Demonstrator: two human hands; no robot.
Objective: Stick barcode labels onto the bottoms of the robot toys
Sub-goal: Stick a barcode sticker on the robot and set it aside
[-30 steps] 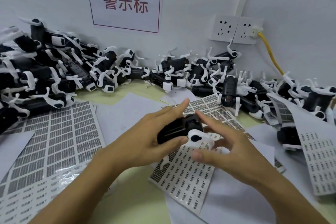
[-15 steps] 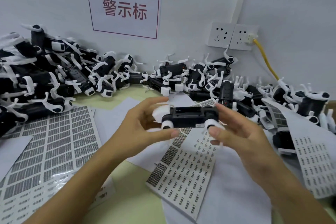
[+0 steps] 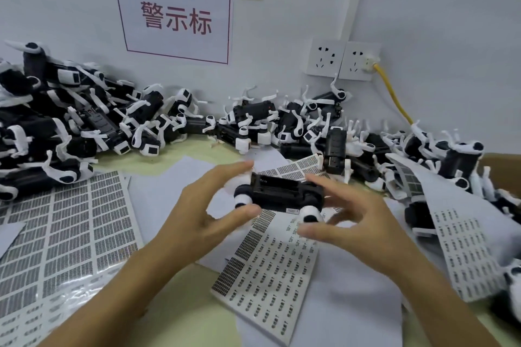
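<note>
Lying sideways in the air above the middle of the table (image 3: 180, 160), a black robot toy (image 3: 282, 193) with white leg joints is held between both hands. Its left end is gripped by the curled thumb and fingers of the left hand (image 3: 203, 217); its right end is pinched by the bent fingers of the right hand (image 3: 358, 228). Barcode label sheets (image 3: 70, 234) are spread over the yellowish surface. Heaped toys (image 3: 70, 127) are banked along the far edge, under a wall sign (image 3: 174, 14) and sockets (image 3: 342, 60) with a yellow cable (image 3: 394, 98).
</note>
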